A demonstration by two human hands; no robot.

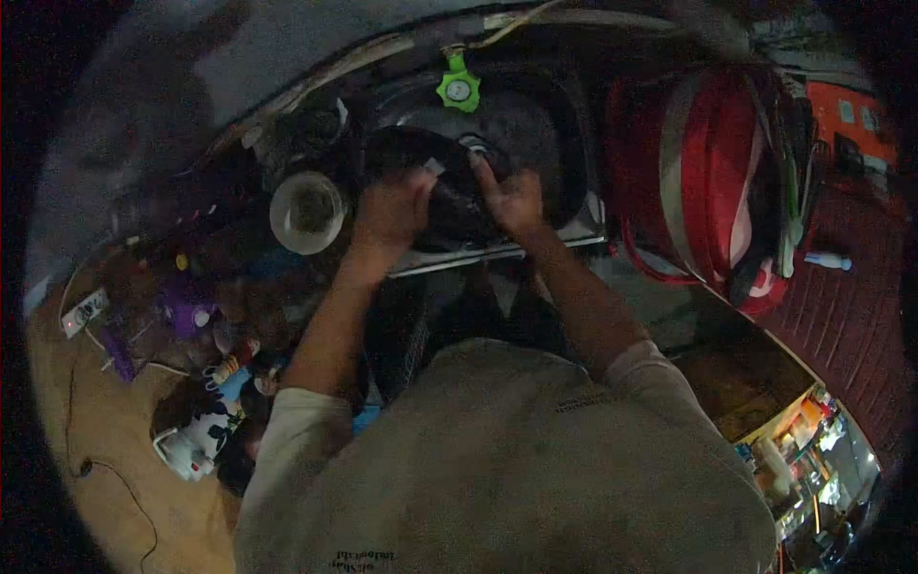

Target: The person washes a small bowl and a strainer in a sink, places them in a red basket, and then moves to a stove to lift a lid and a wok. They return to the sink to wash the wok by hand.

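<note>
A dark round pan (pixel 449 206) is tilted in the black sink (pixel 564 143), its details lost in low light. My left hand (pixel 394 212) is closed on the pan's near left side, with a small pale patch showing at its fingertips. On the right, my right hand (pixel 516 203) is closed with its thumb stretched forward. A small shiny, greyish thing (pixel 472 143) shows at that thumb's tip; I cannot make out its kind. The green tap handle (pixel 459 91) stands beyond both hands.
A pale translucent bowl (pixel 308 212) stands left of the sink. To the right is a large red and grey striped object (pixel 698 172). A power strip (pixel 84 314) with a cord lies far left. Cluttered small items fill the lower right.
</note>
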